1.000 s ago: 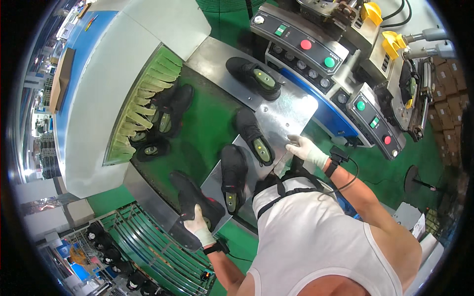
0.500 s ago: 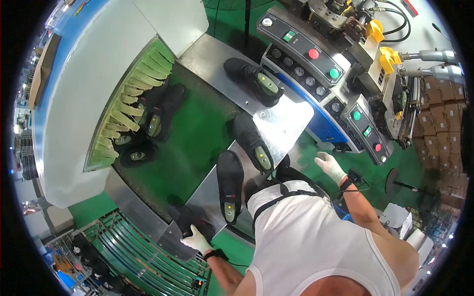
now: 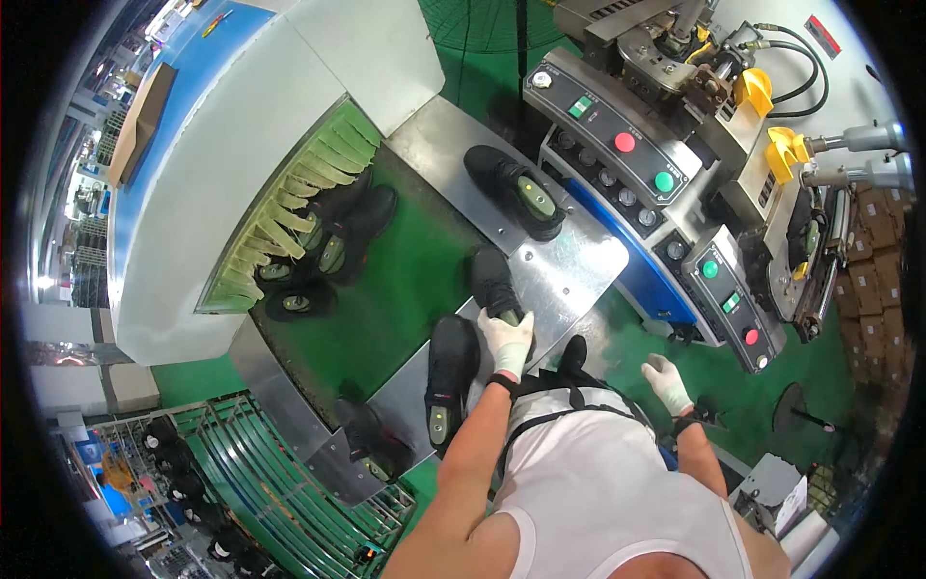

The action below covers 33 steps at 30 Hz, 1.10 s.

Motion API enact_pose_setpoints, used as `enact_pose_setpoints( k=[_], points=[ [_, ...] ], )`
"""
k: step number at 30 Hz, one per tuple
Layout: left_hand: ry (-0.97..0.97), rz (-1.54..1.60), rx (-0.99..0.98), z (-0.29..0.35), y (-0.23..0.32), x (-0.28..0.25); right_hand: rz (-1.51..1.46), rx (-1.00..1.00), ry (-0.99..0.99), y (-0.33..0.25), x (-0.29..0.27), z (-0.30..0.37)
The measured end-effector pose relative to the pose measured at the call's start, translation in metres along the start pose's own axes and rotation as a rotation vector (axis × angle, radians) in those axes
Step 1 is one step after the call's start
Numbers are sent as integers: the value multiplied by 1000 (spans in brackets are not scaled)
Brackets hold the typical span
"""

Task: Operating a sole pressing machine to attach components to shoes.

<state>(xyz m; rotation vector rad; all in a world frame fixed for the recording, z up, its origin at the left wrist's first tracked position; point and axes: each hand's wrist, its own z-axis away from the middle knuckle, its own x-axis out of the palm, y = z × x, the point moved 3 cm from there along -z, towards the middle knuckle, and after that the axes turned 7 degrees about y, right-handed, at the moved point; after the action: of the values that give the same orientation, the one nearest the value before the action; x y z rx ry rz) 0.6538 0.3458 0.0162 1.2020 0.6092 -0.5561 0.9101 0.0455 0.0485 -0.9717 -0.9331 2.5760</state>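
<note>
My left hand [image 3: 506, 343], in a white glove, is closed round the heel end of a black shoe [image 3: 492, 278] on the metal ledge. It partly covers the green shoe last inside. My right hand [image 3: 666, 381], also gloved, hangs beside my hip near the machine, empty with loosely bent fingers apart. Just left of the held shoe lies another black shoe [image 3: 453, 357] with a green last in its heel opening. A further black shoe [image 3: 369, 429] rests on the lower-left metal plate, and one more [image 3: 506, 183] sits on the ledge farther off.
Several black shoes [image 3: 352, 232] stand on the green conveyor belt [image 3: 405, 261] by the green flap curtain [image 3: 299, 188]. A machine with a button panel [image 3: 622, 140] and yellow guards [image 3: 754, 92] rises at the right. Lower left is a metal roller rack [image 3: 251, 473]; stacked cartons [image 3: 868, 299] stand far right.
My left hand has left the lower-left shoe and moved right, up to the heel of the shoe on the ledge. My right hand has dropped slightly. The whole view has shifted a little.
</note>
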Motion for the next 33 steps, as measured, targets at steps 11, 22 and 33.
enact_pose_setpoints(
  k=[11,22,33],
  points=[
    [9,781,-335,-16,-8,-68,172,162,-78,134,-39,-1],
    [258,485,-177,49,-12,-279,212,-53,-139,64,-17,-128],
    [344,-67,-194,72,-234,-289,305,-71,-169,-13,14,-114]
  ],
)
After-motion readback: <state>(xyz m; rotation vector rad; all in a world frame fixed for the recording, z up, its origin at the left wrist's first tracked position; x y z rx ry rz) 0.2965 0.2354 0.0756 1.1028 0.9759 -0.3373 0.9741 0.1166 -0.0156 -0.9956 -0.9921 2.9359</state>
